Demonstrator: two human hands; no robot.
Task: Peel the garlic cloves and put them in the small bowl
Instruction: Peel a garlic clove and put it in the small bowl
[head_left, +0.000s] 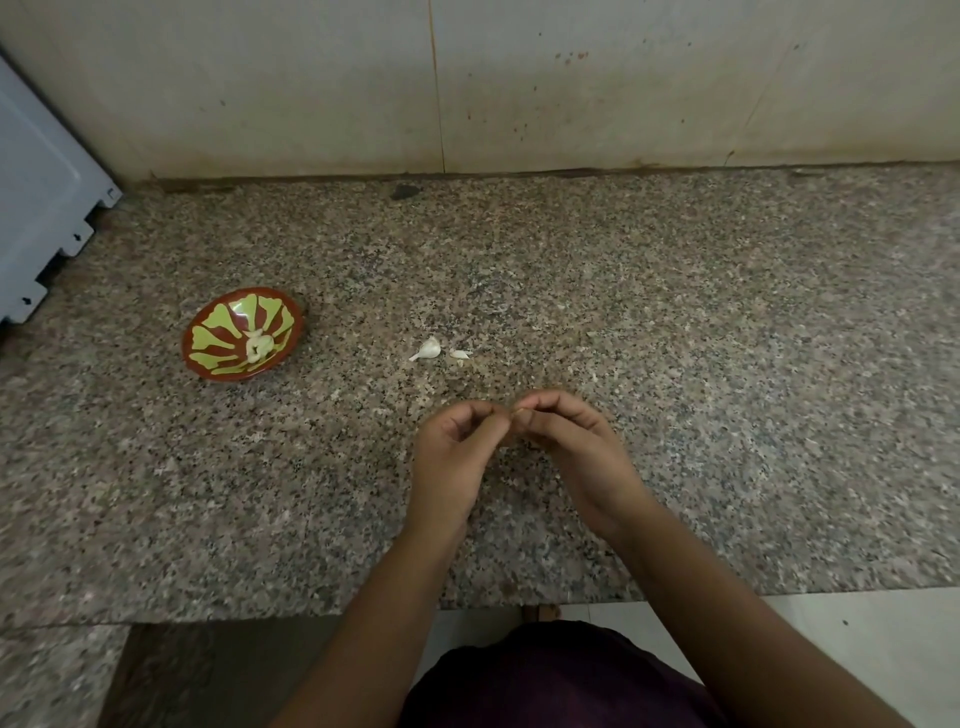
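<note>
A: Is it bright here?
B: No, it is dim and grey. The light is soft, so shadows are faint.
A: Is it sharp?
B: Mostly. Lines on the wall lean near the edges. The bowl has one tiny shiny spot.

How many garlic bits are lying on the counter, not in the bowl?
2: a bigger clove, and a smaller piece just right of it. Another may be hidden between the fingertips.
</note>
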